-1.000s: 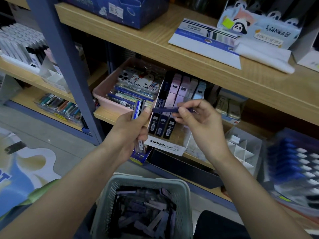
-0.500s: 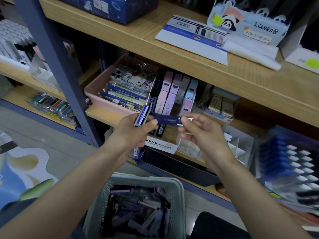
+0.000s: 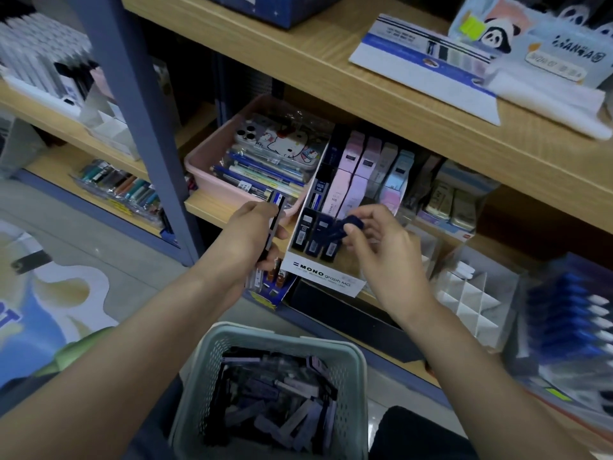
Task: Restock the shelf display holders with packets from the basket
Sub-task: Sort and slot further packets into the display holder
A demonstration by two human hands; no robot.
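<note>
A white MONO display holder [image 3: 323, 272] stands on the middle shelf, with dark, pink and pale blue packets in its rows. My right hand [image 3: 378, 247] pinches a dark blue packet [image 3: 351, 224] at the holder's front row, beside other dark packets. My left hand [image 3: 252, 234] grips a small stack of blue-and-white packets [image 3: 278, 210] upright, just left of the holder. Below, between my arms, the pale green basket [image 3: 212, 366] holds several dark and lilac packets.
A pink tray [image 3: 212, 174] of pens and a cartoon case sits left of the holder. A blue upright post [image 3: 146, 127] stands further left. A white divided organiser [image 3: 471, 300] and blue pens [image 3: 570, 313] lie to the right. The upper shelf [image 3: 331, 68] overhangs the holder.
My right hand carried the dark blue packet from between my hands down into the holder's front row. My left hand kept its stack and stayed beside the holder.
</note>
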